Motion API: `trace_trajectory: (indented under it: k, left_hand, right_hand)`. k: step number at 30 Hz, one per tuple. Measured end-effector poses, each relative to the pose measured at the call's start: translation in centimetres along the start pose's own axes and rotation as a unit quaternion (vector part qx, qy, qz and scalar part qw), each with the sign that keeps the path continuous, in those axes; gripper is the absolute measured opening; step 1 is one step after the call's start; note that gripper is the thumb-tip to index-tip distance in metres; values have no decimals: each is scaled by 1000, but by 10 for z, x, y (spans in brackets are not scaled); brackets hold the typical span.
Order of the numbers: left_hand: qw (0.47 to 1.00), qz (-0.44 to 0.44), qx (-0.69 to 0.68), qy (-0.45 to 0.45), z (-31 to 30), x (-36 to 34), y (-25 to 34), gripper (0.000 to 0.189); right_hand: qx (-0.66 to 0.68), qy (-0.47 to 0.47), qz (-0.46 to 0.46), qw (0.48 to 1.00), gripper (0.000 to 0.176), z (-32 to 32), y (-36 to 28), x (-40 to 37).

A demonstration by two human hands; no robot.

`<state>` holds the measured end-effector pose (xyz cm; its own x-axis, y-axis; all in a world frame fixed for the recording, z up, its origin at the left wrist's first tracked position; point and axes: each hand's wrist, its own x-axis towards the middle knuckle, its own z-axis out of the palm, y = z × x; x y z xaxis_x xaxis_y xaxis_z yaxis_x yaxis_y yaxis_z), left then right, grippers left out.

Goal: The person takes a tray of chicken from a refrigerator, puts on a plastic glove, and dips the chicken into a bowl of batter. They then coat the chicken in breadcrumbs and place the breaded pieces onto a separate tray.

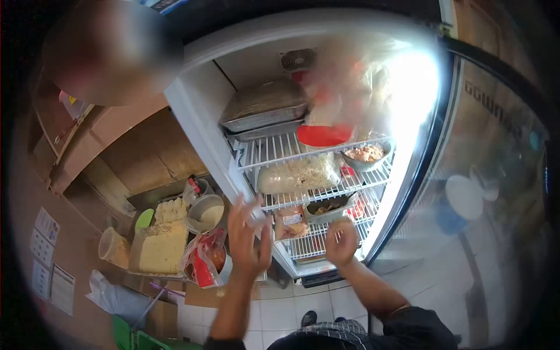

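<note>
My left hand (248, 242) is raised before the left edge of an open fridge (201, 134), fingers spread and holding nothing visible. My right hand (341, 242) is curled closed in front of the lower shelves; whatever it may hold is hidden. Beyond it on a wire shelf sit a metal container (331, 214) with dark food and a clear pack of meat (290, 221). One shelf higher lie a large clear bag of pale shredded food (298, 175) and a bowl of pinkish food (366, 156). Covered metal trays (265, 105) and a red-based bag (324, 135) fill the top shelf.
The glass door (484, 175) stands open at right. At left, a counter carries a tray of pale food (158, 248), a white tub (206, 213), a red-and-clear plastic bag (204, 262) and a tub of orange food (114, 248). A green bin (125, 335) is below.
</note>
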<state>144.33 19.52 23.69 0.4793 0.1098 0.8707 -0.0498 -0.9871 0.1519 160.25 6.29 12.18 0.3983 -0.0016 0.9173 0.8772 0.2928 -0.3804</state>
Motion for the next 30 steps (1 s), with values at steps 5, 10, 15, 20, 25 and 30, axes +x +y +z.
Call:
trace_trajectory:
  k: [5, 10, 15, 20, 25, 30]
  left_hand:
    - [961, -220, -107, -129, -3, -273, 58, 15]
    - [658, -630, 61, -408, -114, -566, 90, 17]
    - [473, -720, 123, -492, -261, -682, 94, 16]
    - [435, -763, 115, -465, -385, -774, 115, 16]
    - [592, -721, 95, -347, -401, -847, 66, 17]
    - [662, -729, -41, -170, -350, -753, -43, 35]
  right_hand:
    - [-129, -369, 461, 796, 12, -90, -7, -313]
    - [-297, -664, 615, 305, 42, -308, -57, -478]
    - [23, -652, 535, 537, 15, -437, -154, -466]
    - [-293, -615, 627, 377, 17, -327, -122, -456]
    - [-238, -587, 620, 463, 19, -165, -118, -468]
    - [-163, -635, 588, 473, 22, -35, -137, -462]
